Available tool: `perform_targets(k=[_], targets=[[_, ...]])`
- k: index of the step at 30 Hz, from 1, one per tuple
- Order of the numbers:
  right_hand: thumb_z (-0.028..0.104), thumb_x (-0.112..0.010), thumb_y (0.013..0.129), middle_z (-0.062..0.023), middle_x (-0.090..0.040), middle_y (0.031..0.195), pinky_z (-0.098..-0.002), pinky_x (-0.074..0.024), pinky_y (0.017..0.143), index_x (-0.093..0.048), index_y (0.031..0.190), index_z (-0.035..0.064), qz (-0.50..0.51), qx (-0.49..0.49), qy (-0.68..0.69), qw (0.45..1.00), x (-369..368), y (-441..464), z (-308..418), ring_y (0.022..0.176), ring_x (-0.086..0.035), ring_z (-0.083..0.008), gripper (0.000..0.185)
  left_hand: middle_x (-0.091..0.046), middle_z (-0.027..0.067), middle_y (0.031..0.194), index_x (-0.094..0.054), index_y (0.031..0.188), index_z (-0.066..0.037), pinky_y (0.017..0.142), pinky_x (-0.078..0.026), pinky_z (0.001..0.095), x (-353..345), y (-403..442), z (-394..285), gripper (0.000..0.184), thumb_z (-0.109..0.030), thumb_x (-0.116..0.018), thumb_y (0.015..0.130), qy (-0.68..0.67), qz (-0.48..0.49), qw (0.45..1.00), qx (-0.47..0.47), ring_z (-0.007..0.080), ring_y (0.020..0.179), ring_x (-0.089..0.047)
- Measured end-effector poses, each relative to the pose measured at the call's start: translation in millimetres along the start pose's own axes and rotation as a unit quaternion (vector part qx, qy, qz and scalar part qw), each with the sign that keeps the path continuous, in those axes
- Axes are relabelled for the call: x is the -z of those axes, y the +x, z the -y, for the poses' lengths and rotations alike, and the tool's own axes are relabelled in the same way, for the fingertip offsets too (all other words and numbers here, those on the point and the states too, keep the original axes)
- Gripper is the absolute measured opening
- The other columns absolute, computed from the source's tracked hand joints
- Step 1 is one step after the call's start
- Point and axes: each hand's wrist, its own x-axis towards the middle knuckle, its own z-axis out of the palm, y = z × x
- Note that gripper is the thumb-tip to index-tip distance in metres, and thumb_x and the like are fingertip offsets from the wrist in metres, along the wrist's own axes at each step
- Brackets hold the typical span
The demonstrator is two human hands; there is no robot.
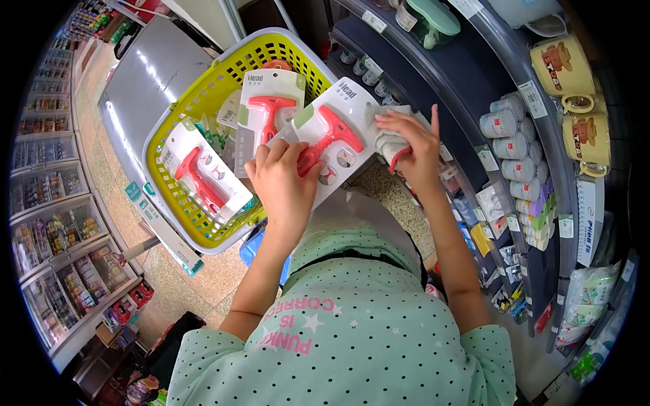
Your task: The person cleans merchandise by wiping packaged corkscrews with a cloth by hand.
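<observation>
My left hand [281, 169] has its fingers closed on the lower left part of a white carded pack [349, 101] with a red T-shaped tool [332, 135] on it. A grey cloth [384, 132] with a red edge is in my right hand [418, 143], against the pack's right edge; one finger points up. Behind the held pack, a yellow-green basket [176, 115] with a grey rim contains two similar packs, one upright [274, 81] and one leaning left [179, 145]. Other items deeper in the basket are partly hidden.
Curved dark shelves [447, 74] on the right carry rolled white bandage-like items [497, 125], cream mugs [562, 64] and small packets. A grey metal surface [145, 74] lies left of the basket. A long white-and-teal box [162, 227] is below it. Stocked shelves [51, 169] line the far left.
</observation>
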Motion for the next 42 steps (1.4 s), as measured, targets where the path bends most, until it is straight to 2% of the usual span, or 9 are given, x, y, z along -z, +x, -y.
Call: perform_targets(k=[10,15,18,22,25,28,35,38,42], targets=[[-0.016,-0.051,0.069,-0.0027,-0.072,0.118,-0.0606,-0.0061,0.12,-0.071,0.111,0.0154,-0.12,-0.07,-0.072,0.988,6.9,14.8,-15.2,0.115,-0.065,-0.0232,0.056,-0.063,0.0021,0.088,-0.074,0.096,-0.01,0.081,-0.036,0.0379,0.0,-1.5,-1.0,0.032,-0.022,-0.084,0.068,0.015,-0.019,1.0,-0.002,0.0244,0.086,-0.055],[-0.019,-0.053,0.071,0.0002,-0.069,0.124,-0.0606,-0.0048,0.121,-0.071,0.115,0.0155,0.007,0.028,0.01,1.0,12.1,26.0,18.2,0.124,-0.061,-0.0216,0.059,-0.063,0.0014,0.09,-0.074,0.098,-0.011,0.082,-0.036,0.038,-0.1,-3.4,-4.1,0.033,-0.022,-0.084,0.068,0.032,-0.015,0.999,0.007,0.0242,0.088,-0.054],[-0.018,-0.051,0.069,-0.0031,-0.071,0.122,-0.0572,-0.0056,0.122,-0.072,0.114,0.014,0.092,0.044,0.026,0.994,-0.7,23.3,16.1,0.124,-0.061,-0.0216,0.059,-0.063,0.001,0.092,-0.073,0.099,-0.011,0.083,-0.035,0.0382,0.8,-4.4,-4.0,0.034,-0.021,-0.084,0.068,0.032,-0.009,0.999,0.012,0.024,0.09,-0.054],[-0.015,-0.056,0.071,-0.002,-0.073,0.117,-0.0575,-0.006,0.121,-0.074,0.111,0.0128,0.081,0.051,0.009,0.995,-5.4,20.5,4.0,0.122,-0.063,-0.0213,0.052,-0.062,0.0008,0.091,-0.073,0.099,-0.011,0.084,-0.035,0.0383,-1.1,-5.4,-2.6,0.034,-0.02,-0.084,0.068,0.027,-0.009,0.999,0.015,0.0241,0.091,-0.054],[-0.017,-0.053,0.072,0.0013,-0.072,0.117,-0.0594,-0.0051,0.121,-0.075,0.108,0.0175,0.064,0.063,0.006,0.996,-7.6,23.4,-3.5,0.121,-0.063,-0.0189,0.054,-0.061,0.0013,0.091,-0.073,0.099,-0.011,0.084,-0.035,0.0384,-0.3,-5.7,-3.1,0.034,-0.019,-0.084,0.068,0.02,-0.008,1.0,0.019,0.0244,0.091,-0.053],[-0.006,-0.064,0.078,-0.0008,-0.073,0.115,-0.0578,-0.0074,0.121,-0.074,0.11,0.015,0.054,0.071,-0.013,0.996,-6.5,27.5,-13.9,0.12,-0.064,-0.0192,0.04,-0.061,0.0019,0.091,-0.074,0.1,-0.01,0.085,-0.035,0.0387,-0.1,-6.7,-2.6,0.035,-0.019,-0.083,0.068,0.014,-0.011,1.0,0.017,0.0247,0.091,-0.053],[-0.014,-0.052,0.074,-0.0033,-0.071,0.12,-0.0601,-0.0058,0.12,-0.072,0.118,0.0164,-0.026,0.03,-0.104,0.994,-0.6,41.3,-37.0,0.122,-0.063,-0.0217,0.058,-0.061,0.0023,0.091,-0.074,0.101,-0.009,0.086,-0.036,0.0387,-0.5,-7.4,-2.4,0.036,-0.018,-0.084,0.068,0.008,-0.023,1.0,0.012,0.0249,0.091,-0.053],[-0.015,-0.051,0.074,-0.0033,-0.071,0.121,-0.06,-0.0058,0.12,-0.073,0.117,0.0164,-0.045,0.04,-0.06,0.996,4.6,49.7,-11.4,0.123,-0.062,-0.022,0.058,-0.06,0.0025,0.091,-0.074,0.101,-0.009,0.086,-0.036,0.0384,-0.7,-7.6,-3.6,0.035,-0.018,-0.084,0.068,0.012,-0.022,1.0,0.016,0.0247,0.09,-0.053],[-0.018,-0.049,0.071,-0.0035,-0.072,0.119,-0.0576,-0.0048,0.121,-0.073,0.115,0.0153,0.05,0.1,0.026,0.993,-9.0,50.9,11.9,0.123,-0.062,-0.0216,0.06,-0.06,0.0026,0.09,-0.074,0.1,-0.009,0.085,-0.036,0.0382,-1.1,-8.0,-3.5,0.034,-0.018,-0.083,0.069,0.006,-0.026,0.999,0.017,0.0245,0.09,-0.053]])
